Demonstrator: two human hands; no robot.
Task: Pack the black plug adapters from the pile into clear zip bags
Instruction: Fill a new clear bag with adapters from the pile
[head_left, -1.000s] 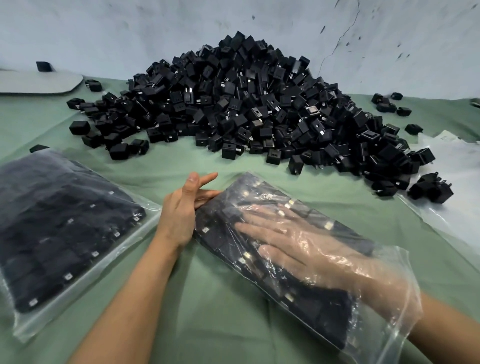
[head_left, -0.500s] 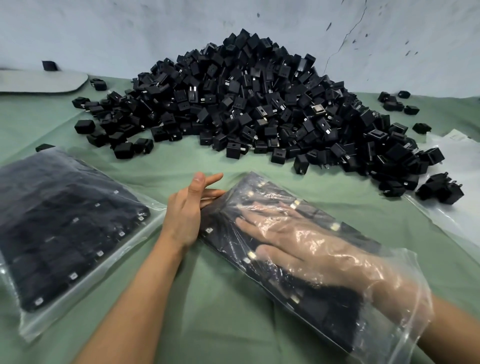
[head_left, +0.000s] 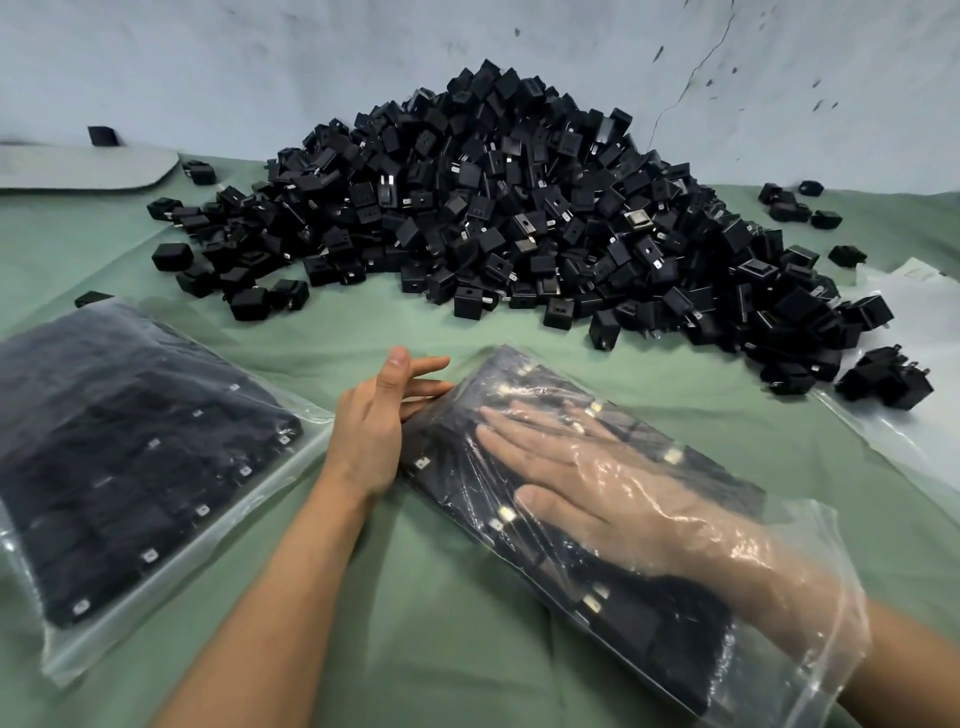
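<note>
A big pile of black plug adapters (head_left: 519, 208) lies on the green cloth at the back. In front of it is a clear zip bag (head_left: 810, 654) holding rows of adapters. My right hand (head_left: 587, 483) is inside that bag, fingers straight and flat on the adapters. Outside the bag, my left hand (head_left: 374, 421) presses with straight fingers against its left end. A second clear bag (head_left: 130, 467), filled with adapters, lies flat at the left.
Loose adapters (head_left: 789, 205) are scattered around the pile, a small group (head_left: 883, 376) lies at the right on empty clear bags (head_left: 914, 441). A grey board (head_left: 83, 166) sits at the far left by the wall. Green cloth (head_left: 431, 623) covers the table.
Both hands stay at the bag in much the same pose. The view has shifted slightly, so the scene sits a little further right in the frame.
</note>
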